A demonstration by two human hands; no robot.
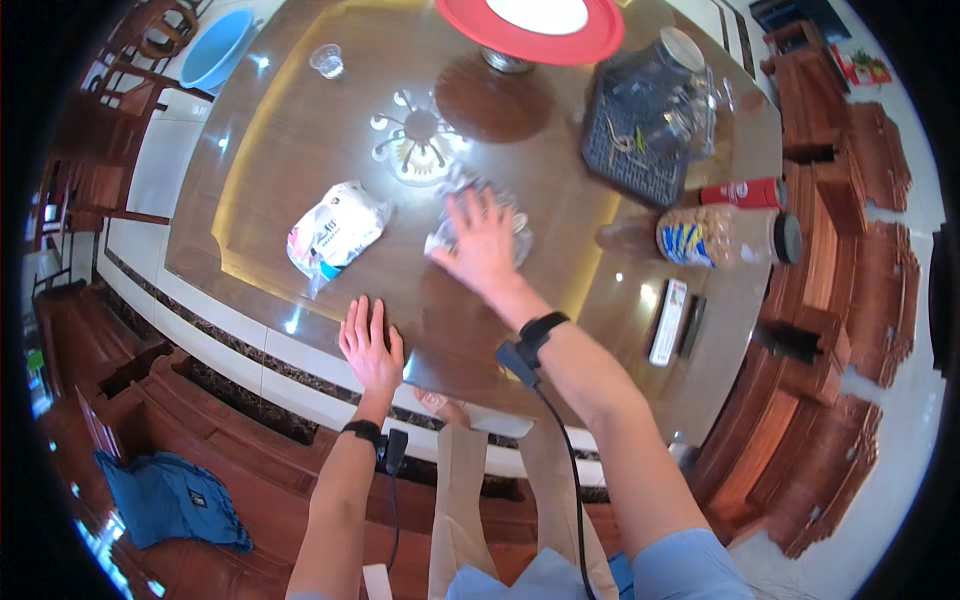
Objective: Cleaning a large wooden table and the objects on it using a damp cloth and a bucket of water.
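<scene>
My right hand (478,245) lies with spread fingers on top of a crumpled grey-and-white cloth (460,182), pressing it against the glossy brown table (400,260). Part of the cloth is hidden under the palm. Close to the near edge, my left hand (370,345) rests flat on the tabletop, its fingers stretched out and holding nothing. A white plastic pack (340,228) with printed marks lies between the two hands, a little farther in and to the left.
A red-rimmed turntable (460,18) stands at the far side. To the right are a dark plastic basket (625,165) with glassware, a red can (742,193), a large jar (715,237) and a white narrow box (668,322). A clear cup (327,62) sits far left.
</scene>
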